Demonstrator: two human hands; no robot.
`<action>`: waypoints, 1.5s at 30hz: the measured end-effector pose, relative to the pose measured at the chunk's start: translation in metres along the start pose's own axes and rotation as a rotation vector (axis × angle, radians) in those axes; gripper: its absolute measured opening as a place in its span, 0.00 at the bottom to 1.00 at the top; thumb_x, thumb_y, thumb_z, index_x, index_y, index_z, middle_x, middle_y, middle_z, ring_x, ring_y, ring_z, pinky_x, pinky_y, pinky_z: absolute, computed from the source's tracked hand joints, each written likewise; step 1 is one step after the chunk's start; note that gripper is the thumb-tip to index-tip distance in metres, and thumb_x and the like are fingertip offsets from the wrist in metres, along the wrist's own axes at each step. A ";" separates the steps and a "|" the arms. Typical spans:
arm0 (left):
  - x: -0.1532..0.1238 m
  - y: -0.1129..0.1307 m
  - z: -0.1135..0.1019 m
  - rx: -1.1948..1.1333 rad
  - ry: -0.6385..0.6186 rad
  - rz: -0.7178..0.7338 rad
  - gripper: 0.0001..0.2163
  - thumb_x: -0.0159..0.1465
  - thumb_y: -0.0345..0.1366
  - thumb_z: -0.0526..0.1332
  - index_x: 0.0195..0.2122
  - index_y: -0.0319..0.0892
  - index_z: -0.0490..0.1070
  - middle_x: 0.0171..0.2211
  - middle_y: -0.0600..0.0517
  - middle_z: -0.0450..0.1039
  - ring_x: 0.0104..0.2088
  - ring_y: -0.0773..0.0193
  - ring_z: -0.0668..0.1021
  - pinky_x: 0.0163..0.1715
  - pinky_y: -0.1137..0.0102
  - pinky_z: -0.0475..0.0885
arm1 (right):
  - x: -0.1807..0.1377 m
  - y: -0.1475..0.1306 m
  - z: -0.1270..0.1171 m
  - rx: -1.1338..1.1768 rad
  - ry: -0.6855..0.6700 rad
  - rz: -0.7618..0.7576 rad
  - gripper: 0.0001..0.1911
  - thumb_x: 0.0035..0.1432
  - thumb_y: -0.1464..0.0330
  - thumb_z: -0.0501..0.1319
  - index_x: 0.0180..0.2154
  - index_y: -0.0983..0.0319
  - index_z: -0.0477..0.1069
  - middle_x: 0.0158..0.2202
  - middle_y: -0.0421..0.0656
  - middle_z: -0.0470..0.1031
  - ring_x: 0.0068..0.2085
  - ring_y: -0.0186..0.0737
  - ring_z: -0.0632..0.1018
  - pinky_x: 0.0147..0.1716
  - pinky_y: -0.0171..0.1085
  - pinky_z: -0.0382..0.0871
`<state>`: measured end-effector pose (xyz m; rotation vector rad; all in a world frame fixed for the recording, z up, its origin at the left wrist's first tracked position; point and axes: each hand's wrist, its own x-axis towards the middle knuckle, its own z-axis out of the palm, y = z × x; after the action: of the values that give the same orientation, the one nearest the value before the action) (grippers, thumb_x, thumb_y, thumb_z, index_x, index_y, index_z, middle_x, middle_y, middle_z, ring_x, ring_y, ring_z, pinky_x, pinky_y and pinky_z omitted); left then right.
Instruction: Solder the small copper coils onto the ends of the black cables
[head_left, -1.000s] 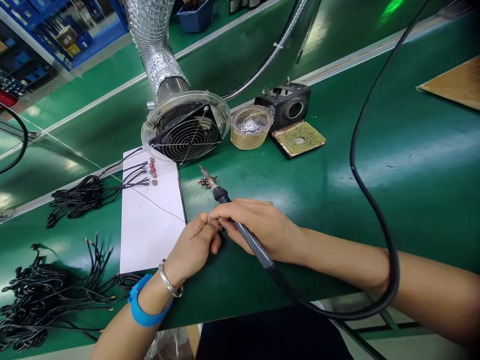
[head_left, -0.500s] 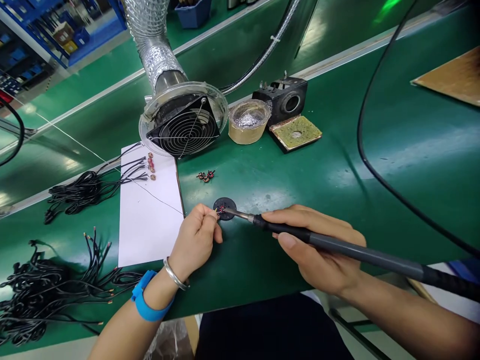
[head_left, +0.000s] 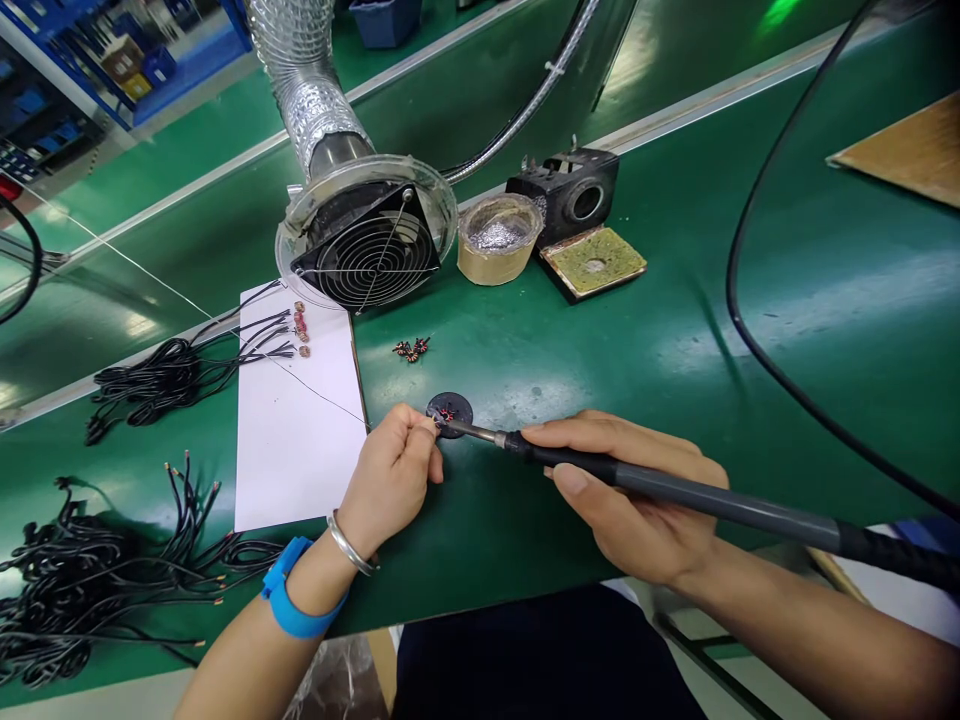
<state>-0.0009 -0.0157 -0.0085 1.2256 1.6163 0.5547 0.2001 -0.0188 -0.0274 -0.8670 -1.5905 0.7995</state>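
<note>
On the green desk [head_left: 540, 350], a soldering iron [head_left: 727, 505] is gripped in the curled fingers of the right hand [head_left: 649, 538]; those of the left hand [head_left: 394, 465] are pressed together. A round tan tub [head_left: 495, 267] is lined with silvery material [head_left: 495, 236], and a yellowish sponge [head_left: 596, 255] is carried in a shallow tray [head_left: 577, 293]. Beside the left fingertips lies a black disc [head_left: 463, 406], its reddish bits [head_left: 448, 413] reached by the iron's tip; a thin wire [head_left: 322, 393] is pinched by the left fingers.

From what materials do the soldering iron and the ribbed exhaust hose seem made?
The soldering iron has a silvery, probably metal tip and a grey handle, perhaps plastic, given its smooth, dull surface. The hose looks like metal foil: silver, shiny and crinkled.
</note>
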 end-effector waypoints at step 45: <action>0.001 -0.011 -0.006 -0.226 -0.120 -0.038 0.10 0.68 0.41 0.50 0.32 0.44 0.62 0.16 0.60 0.61 0.20 0.68 0.61 0.23 0.72 0.55 | 0.046 0.045 0.036 -0.149 -0.411 -0.322 0.08 0.63 0.75 0.56 0.44 0.60 0.69 0.30 0.40 0.71 0.31 0.36 0.68 0.33 0.34 0.66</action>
<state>-0.0112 -0.0175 -0.0160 1.0387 1.4317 0.6104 0.1640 0.0416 -0.0492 -0.5463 -2.1097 0.6593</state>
